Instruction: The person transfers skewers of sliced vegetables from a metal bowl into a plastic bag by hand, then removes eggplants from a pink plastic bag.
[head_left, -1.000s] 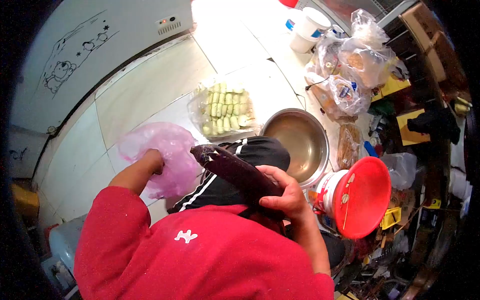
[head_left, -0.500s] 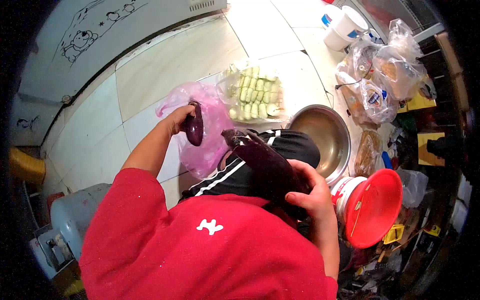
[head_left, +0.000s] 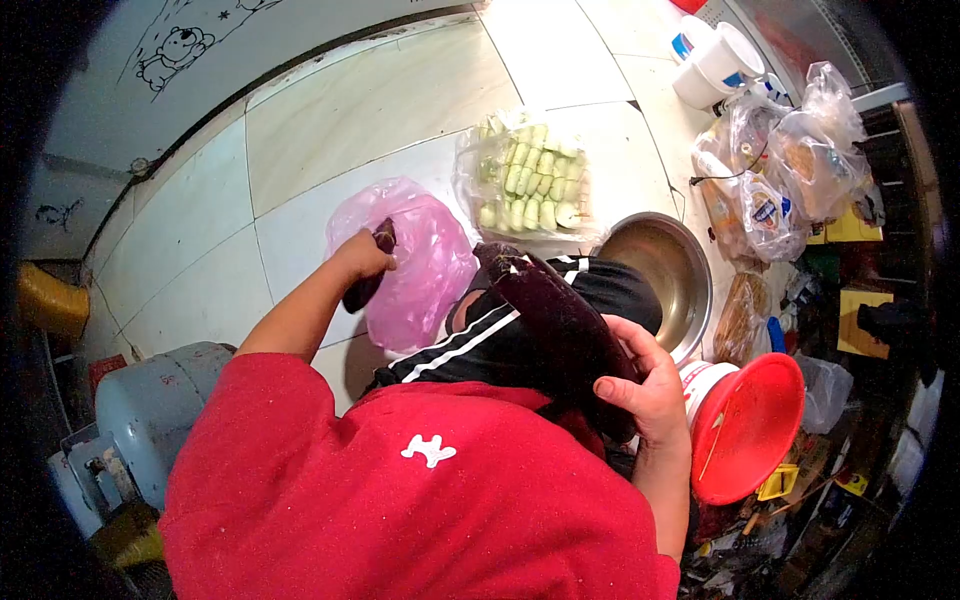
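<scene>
My left hand (head_left: 366, 258) is closed round a small dark purple eggplant (head_left: 361, 292), whose ends show above and below the fingers. It hangs over the left side of a crumpled pink plastic bag (head_left: 430, 265) on the floor. My right hand (head_left: 645, 385) grips the lower end of a larger, long eggplant (head_left: 560, 315). That one slants across my lap, its stem end up and towards the bag. What lies inside the bag cannot be made out.
Beyond my knee, a clear bag of pale green cut pieces (head_left: 537, 180) lies on the tiles. A metal basin (head_left: 690, 250) stands to the right, with a red basin (head_left: 750, 430) nearer me. White tubs (head_left: 718, 70) and plastic bags (head_left: 765, 200) line the far right; a grey gas cylinder (head_left: 165, 410) stands left.
My left hand has lowered slightly and turned, tilting the small eggplant to the lower left. The pink bag looks more bunched up. My right hand keeps its grip; the view has shifted a little.
</scene>
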